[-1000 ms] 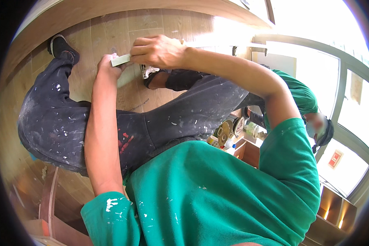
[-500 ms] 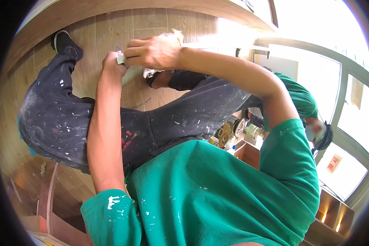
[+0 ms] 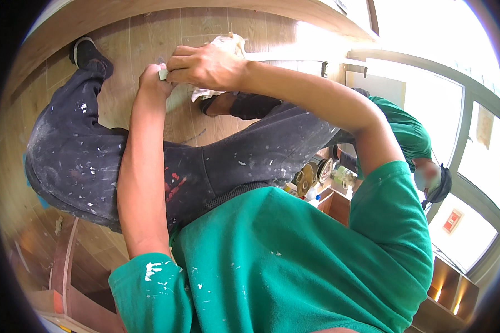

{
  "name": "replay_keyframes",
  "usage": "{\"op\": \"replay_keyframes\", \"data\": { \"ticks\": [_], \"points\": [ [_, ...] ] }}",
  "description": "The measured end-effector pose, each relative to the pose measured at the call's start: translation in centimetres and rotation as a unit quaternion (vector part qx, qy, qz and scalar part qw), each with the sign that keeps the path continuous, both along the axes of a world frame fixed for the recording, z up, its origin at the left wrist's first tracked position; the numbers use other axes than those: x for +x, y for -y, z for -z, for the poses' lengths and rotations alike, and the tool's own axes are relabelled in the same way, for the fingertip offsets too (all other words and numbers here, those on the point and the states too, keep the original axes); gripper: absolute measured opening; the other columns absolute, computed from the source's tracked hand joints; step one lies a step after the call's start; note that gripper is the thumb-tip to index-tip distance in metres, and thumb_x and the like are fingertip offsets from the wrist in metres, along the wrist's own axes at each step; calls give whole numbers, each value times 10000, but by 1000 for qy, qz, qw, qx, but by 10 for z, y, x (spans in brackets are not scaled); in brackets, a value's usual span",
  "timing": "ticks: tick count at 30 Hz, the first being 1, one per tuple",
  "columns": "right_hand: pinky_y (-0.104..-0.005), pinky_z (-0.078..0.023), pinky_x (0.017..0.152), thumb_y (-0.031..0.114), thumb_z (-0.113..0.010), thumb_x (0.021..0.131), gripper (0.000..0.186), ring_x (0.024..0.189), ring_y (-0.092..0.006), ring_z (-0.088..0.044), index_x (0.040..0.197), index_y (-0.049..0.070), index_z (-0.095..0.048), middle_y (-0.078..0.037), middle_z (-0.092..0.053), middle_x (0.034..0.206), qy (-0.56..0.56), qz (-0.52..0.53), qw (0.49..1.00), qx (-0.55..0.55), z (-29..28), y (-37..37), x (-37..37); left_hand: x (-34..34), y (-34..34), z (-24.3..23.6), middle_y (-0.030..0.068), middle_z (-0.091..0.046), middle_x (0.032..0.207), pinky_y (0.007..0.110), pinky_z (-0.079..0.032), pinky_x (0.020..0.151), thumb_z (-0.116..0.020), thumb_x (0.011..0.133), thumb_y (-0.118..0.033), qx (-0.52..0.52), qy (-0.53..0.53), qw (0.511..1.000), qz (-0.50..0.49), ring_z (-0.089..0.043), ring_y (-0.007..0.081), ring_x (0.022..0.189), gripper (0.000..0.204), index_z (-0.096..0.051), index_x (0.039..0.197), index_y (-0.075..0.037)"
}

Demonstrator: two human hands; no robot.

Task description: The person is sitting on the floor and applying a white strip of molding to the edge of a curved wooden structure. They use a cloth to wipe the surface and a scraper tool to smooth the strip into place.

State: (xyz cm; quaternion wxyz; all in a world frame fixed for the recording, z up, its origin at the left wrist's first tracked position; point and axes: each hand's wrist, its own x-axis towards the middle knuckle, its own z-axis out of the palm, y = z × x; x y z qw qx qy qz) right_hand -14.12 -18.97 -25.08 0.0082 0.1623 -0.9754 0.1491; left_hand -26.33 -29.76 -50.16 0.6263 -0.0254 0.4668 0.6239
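Out in front, above the wooden floor, my left hand is closed around a small pale strip or block, with one end showing at the fingers. My right hand sits just to its right, back up, with fingers curled toward that strip. A crumpled whitish cloth shows beyond the right hand, and more pale cloth shows on its near side. Whether the right fingers grip the cloth or the strip is hidden behind the hand. Both forearms are bare below green sleeves.
A long wooden board edge curves across the far side. At the right, a co-worker in a green shirt bends beside glazed doors. Round discs and bottles lie near my right leg. Wooden cabinet parts stand at lower left.
Both hands have shifted slightly upward in the picture, still close together. More of the whitish cloth shows beyond the right hand.
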Motion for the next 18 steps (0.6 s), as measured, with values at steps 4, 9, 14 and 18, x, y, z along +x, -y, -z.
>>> {"op": "replay_keyframes", "data": {
  "ticks": [4, 9, 14, 18],
  "points": [
    [-376, -651, 832, 182, -926, 404, 765, 1172, -255, -620, 1126, 76, -696, -58, -643, 1172, 33, 12, 999, 4, -5, 0, 5, -3, 0, -6, 138, -617, 1110, 415, -580, 736, -398, 1044, -101, -5, -214, 965, 151, -655, 265, 921, 248, -536, 1191, 43],
    [-393, -651, 849, 169, -910, 548, 684, 1210, -265, -602, 1187, 76, -685, -61, -625, 1240, 15, 7, 1000, 5, 3, 4, 0, -1, -4, -3, 134, -623, 1072, 441, -591, 754, -403, 1051, -116, -15, 50, 998, -32, -661, 263, 885, 224, -542, 1156, 25],
    [-350, -657, 827, 145, -738, 836, 344, 1179, -216, -624, 1179, 117, -735, -20, -660, 1201, 33, 72, 997, 4, 5, -30, 49, -4, -18, -26, 217, -606, 1143, 556, -603, 917, -427, 1043, -41, -152, 196, 959, -135, -662, 373, 1055, 189, -504, 1179, 64],
    [-349, -652, 822, 126, -732, 849, 324, 1131, -219, -649, 1173, 122, -738, -23, -671, 1163, -2, 65, 998, 20, 6, -72, 106, -4, -20, -39, 325, -567, 1203, 725, -561, 989, -422, 1053, -23, -171, 220, 945, -172, -623, 526, 1136, 222, -444, 1207, 135]
  ]
}}
